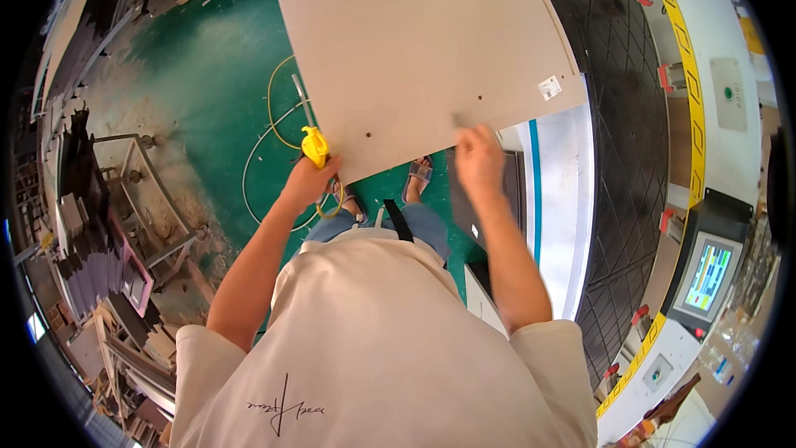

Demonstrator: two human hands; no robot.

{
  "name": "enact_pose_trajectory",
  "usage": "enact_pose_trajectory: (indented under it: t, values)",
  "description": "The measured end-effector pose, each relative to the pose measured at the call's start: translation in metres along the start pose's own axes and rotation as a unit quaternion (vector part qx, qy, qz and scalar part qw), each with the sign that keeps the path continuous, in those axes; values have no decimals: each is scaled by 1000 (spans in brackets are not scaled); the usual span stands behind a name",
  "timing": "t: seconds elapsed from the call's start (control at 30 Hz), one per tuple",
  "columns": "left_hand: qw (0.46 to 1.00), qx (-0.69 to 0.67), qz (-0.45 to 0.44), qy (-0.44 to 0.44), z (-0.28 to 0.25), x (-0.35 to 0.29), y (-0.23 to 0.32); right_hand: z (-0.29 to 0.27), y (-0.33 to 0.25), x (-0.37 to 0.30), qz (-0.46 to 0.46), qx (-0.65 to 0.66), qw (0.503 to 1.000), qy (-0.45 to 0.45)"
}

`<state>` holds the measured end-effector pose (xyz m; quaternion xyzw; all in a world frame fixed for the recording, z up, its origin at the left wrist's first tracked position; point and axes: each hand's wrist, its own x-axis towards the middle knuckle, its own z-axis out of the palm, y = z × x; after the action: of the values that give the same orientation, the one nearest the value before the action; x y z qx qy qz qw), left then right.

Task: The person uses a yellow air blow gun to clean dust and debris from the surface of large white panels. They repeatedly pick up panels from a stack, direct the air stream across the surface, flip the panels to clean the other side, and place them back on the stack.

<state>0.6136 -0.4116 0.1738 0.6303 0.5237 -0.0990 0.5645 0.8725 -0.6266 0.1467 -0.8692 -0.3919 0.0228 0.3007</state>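
My left hand [308, 182] is wrapped round a yellow air blow gun [315, 146], whose thin metal nozzle points up and away beside the board's left edge. A large beige board [423, 41] lies in front of me, with a few small dark holes and a white label [550, 88] near its right corner. Over the board's near edge, my right hand [480, 158] is closed and slightly blurred by motion. Something small and dark shows at its fingertips, too smeared to name.
A thin yellow hose [271, 104] and a pale hose loop over the green floor [199, 58]. On the right, a machine with a dark bed [622, 116], red-tipped clamps and a control screen [707, 275] runs alongside. A metal frame cart [153, 199] and stacked offcuts stand left.
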Motion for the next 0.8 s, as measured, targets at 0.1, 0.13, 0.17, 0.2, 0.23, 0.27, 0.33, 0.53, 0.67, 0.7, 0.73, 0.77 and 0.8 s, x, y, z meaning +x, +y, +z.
enact_pose_trajectory:
  t: [0.1, 0.13, 0.17, 0.2, 0.23, 0.27, 0.33, 0.53, 0.67, 0.7, 0.73, 0.77, 0.8]
  values:
    - [998, 7, 37, -42, -29, 0, -30, 53, -108, -57, -43, 24, 998, -45]
    - [996, 87, 35, 0, -47, -1, -49, 77, -135, -79, -75, 86, 993, -34]
    - [986, 157, 39, 37, -68, -3, -71, 78, -171, -90, -72, 81, 991, -76]
    - [970, 228, 47, 74, -88, -4, -89, 90, -183, -103, -67, 167, 976, -126]
    - [958, 271, 22, 95, -112, -6, -102, 93, -193, -110, -42, 211, 965, -151]
    - [943, 312, -6, 117, -136, -11, -117, 93, -196, -110, -15, 215, 965, -149]
    - [909, 292, 116, 273, -174, -9, -187, 84, -195, -112, 33, 231, 960, -153]
    - [927, 349, 111, 74, -215, -54, -116, 74, -157, -120, 270, 289, 919, -5]
    - [872, 437, 217, -45, -188, -82, -57, 70, -146, -110, 338, 371, 862, 71]
    - [866, 450, 211, -62, -184, -84, -40, 69, -147, -104, 339, 370, 862, 75]
    - [859, 463, 205, -78, -181, -82, -25, 68, -148, -98, 341, 368, 861, 80]
    - [857, 470, 205, -61, -179, -75, -10, 67, -148, -89, 341, 368, 861, 87]
    - [854, 476, 205, -44, -177, -68, 4, 67, -149, -81, 341, 382, 855, 87]
